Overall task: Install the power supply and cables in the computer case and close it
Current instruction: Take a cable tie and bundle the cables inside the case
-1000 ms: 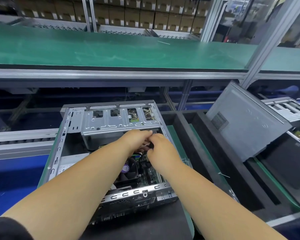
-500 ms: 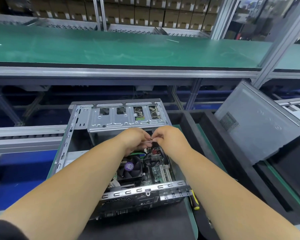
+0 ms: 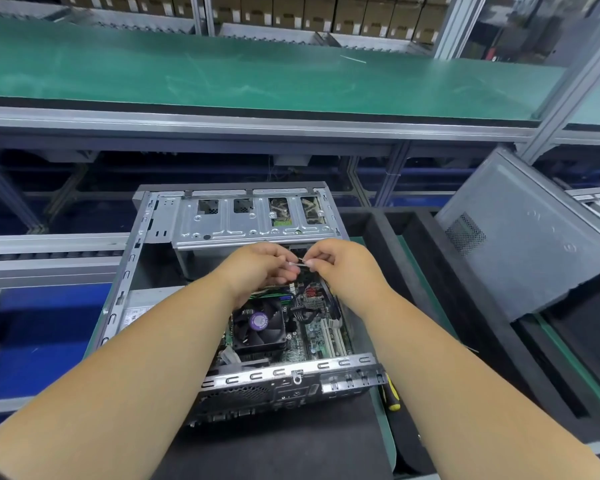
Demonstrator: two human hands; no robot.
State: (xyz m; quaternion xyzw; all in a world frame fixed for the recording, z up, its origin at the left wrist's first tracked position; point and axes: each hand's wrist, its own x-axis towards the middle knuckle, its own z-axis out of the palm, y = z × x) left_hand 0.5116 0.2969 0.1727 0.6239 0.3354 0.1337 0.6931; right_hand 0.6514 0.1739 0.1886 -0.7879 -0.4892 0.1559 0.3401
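Open case (image 3: 160,233) — fan (image 3: 258,325), motherboard (image 3: 321,327) inside.

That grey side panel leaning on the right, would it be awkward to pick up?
Probably. The side panel looks like thin sheet metal, so likely light for its size but apt to flex. It stands tilted on one edge, so a push might slide or tip it. Its smooth faces offer little grip.

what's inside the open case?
Inside the computer case: motherboard, black CPU fan, black cables. Both forearms cover the left and right interior; power supply not visible.
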